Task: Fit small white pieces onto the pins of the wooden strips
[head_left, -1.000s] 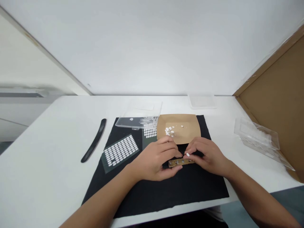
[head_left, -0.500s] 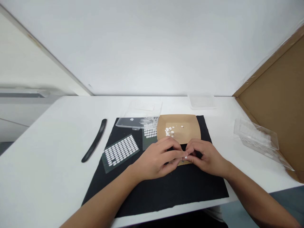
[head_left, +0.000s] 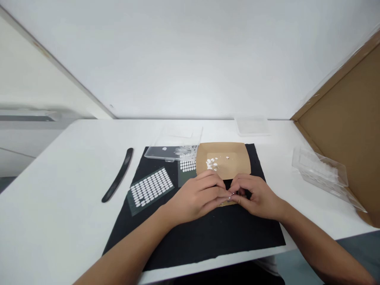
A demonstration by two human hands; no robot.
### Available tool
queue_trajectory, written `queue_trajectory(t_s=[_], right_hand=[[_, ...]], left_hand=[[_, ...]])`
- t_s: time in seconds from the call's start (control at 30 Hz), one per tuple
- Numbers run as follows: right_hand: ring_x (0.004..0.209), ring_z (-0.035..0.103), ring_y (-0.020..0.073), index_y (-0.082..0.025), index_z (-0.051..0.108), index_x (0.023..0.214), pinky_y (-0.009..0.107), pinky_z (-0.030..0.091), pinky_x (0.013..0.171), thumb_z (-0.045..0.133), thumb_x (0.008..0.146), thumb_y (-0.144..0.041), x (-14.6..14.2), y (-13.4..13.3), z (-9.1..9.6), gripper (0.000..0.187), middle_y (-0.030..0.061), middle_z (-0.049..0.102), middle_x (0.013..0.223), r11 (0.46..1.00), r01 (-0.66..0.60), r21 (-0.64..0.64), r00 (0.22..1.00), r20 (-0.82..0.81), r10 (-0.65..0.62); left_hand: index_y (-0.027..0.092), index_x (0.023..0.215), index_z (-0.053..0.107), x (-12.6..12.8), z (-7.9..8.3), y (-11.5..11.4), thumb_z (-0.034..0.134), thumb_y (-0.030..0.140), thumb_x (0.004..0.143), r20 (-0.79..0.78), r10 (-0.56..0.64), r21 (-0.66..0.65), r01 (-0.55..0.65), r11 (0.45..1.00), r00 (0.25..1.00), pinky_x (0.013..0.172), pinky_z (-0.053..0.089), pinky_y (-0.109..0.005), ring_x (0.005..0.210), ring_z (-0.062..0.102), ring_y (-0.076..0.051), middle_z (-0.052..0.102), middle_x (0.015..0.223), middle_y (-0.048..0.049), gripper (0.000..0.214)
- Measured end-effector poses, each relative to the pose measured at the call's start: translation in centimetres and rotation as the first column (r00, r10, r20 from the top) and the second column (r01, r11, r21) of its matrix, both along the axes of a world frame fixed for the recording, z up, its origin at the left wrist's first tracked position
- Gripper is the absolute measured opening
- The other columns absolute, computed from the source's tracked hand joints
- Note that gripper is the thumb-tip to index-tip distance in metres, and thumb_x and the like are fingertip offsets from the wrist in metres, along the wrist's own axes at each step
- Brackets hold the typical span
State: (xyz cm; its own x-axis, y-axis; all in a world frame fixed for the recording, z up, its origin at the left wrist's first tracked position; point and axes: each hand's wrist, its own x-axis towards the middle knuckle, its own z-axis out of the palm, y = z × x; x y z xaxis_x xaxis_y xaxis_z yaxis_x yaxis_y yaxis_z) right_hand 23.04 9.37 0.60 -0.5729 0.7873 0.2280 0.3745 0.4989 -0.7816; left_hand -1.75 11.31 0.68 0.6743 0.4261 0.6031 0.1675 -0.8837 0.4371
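Observation:
Fingertips of my left hand (head_left: 198,198) and my right hand (head_left: 257,196) meet over the black mat (head_left: 213,241), both closed in a pinch. Something tiny lies between them, mostly covered by the fingers, so I cannot make out what it is. Under the hands a small tan piece (head_left: 225,204) shows in part. Just beyond stands a brown paper tray (head_left: 234,170) holding several small white oval bits (head_left: 211,163). To the left, a dark sheet with rows of white oval stickers (head_left: 151,186) lies on the mat; a second such sheet (head_left: 187,174) is partly covered by the tray.
A clear plastic case (head_left: 172,154) with white slivers sits at the mat's back left. A curved black file (head_left: 118,176) lies on the white table at left. At right are a clear box (head_left: 320,168) and a cardboard panel (head_left: 344,118); a translucent lid (head_left: 252,126) rests at the back.
The white dot seen at the fingertips earlier is now mostly hidden. My left fingers have drawn slightly closer together and the right fingers have shifted a little.

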Motion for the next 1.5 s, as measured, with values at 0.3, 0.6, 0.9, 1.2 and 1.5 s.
queue_trajectory(t_s=[0.3, 0.6, 0.9, 1.2, 1.5], right_hand=[[0.071, 0.058, 0.0125, -0.021, 0.072, 0.096, 0.026, 0.047, 0.066, 0.07, 0.102, -0.031, 0.1, 0.1, 0.1, 0.012, 0.0008, 0.067, 0.085, 1.0, -0.018, 0.011, 1.0, 0.013, 0.018], [0.075, 0.058, 0.0135, -0.02, 0.067, 0.099, 0.026, 0.047, 0.07, 0.069, 0.103, -0.034, 0.2, 0.3, 0.3, 0.014, 0.0005, 0.064, 0.084, 0.989, -0.099, 0.11, 0.995, 0.025, 0.097], [0.072, 0.055, 0.0165, -0.019, 0.068, 0.104, 0.03, 0.04, 0.068, 0.057, 0.109, -0.027, -0.1, 0.4, -0.7, 0.015, 0.0026, 0.067, 0.081, 0.901, -0.012, 0.435, 0.993, 0.112, -0.041], [0.07, 0.052, 0.016, -0.019, 0.064, 0.096, 0.033, 0.035, 0.07, 0.05, 0.113, -0.032, -0.2, 0.5, -0.7, 0.025, 0.0021, 0.066, 0.076, 0.85, -0.012, 0.527, 0.989, 0.129, -0.066], [0.068, 0.047, 0.016, -0.018, 0.064, 0.096, 0.034, 0.028, 0.067, 0.055, 0.111, -0.026, -0.5, 0.4, -0.7, 0.019, 0.0002, 0.063, 0.074, 0.792, -0.002, 0.61, 0.971, 0.189, -0.143]], left_hand=[[0.018, 0.109, 0.068, 0.2, 0.0, -0.4, 0.06, 0.015, 0.103, -0.025, 0.027, -0.111, -0.029, 0.993, 0.999, 0.082, 0.055, -0.033, 0.089, 0.064, -0.019, 0.069, 0.095, -0.0078, 0.011], [0.018, 0.107, 0.066, 0.5, 0.2, -0.8, 0.061, 0.013, 0.099, 0.053, 0.052, -0.226, -0.038, 0.973, 0.997, 0.081, 0.055, -0.033, 0.09, 0.063, -0.02, 0.066, 0.096, -0.0083, 0.01], [0.016, 0.108, 0.071, 0.5, -0.9, -0.8, 0.067, 0.014, 0.098, 0.16, 0.143, -0.342, -0.081, 0.936, 0.977, 0.049, 0.051, -0.017, 0.085, 0.065, -0.016, 0.066, 0.098, -0.0101, 0.011], [0.015, 0.106, 0.075, 0.9, -1.0, -0.8, 0.077, 0.013, 0.092, 0.21, 0.248, -0.301, -0.179, 0.937, 0.946, 0.048, 0.055, -0.014, 0.076, 0.065, -0.012, 0.067, 0.097, -0.0083, 0.014], [0.016, 0.1, 0.078, 0.9, -0.8, -0.8, 0.077, 0.008, 0.09, 0.239, 0.252, -0.244, -0.193, 0.95, 0.938, 0.047, 0.053, -0.014, 0.079, 0.067, -0.014, 0.069, 0.09, -0.0077, 0.013]])
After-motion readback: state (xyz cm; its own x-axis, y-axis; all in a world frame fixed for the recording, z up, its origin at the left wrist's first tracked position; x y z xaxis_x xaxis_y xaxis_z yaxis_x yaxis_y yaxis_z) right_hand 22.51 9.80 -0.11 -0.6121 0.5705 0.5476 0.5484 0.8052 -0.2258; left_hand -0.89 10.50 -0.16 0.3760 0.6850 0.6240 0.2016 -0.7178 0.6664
